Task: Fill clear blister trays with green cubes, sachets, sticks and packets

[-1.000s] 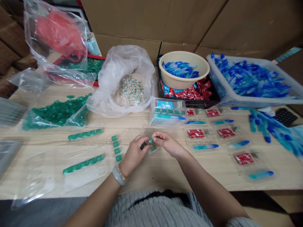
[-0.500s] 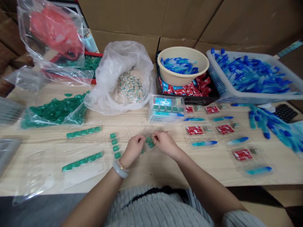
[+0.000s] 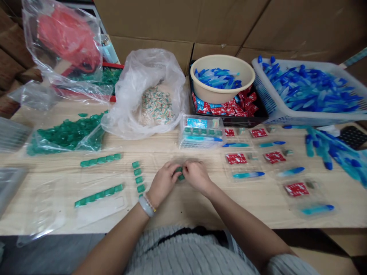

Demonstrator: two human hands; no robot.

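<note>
My left hand (image 3: 164, 182) and my right hand (image 3: 196, 175) meet low over the table, fingers curled in around small green translucent pieces (image 3: 179, 174). Both hands are closed on these pieces, which the fingers partly cover. To the left of my left hand, green blocks (image 3: 138, 179) lie in an upright column. Farther left, two rows of green blocks (image 3: 99, 195) lie in clear plastic trays. Just beyond the hands stands a stack of clear trays (image 3: 202, 131) with a blue packet, green blocks and a blue pen-like piece in the top one.
Trays with red packets (image 3: 296, 189) and blue pieces spread over the right. Behind stand a white plastic bag (image 3: 126, 110) of small pieces, a cream bowl (image 3: 223, 97) and a white basket (image 3: 309, 117) of blue pieces. A bag of green pieces (image 3: 69, 133) lies left.
My hands have drawn closer together, and the fingers now cover more of the green pieces. The left hand has turned slightly inward. Objects around them stay in place.
</note>
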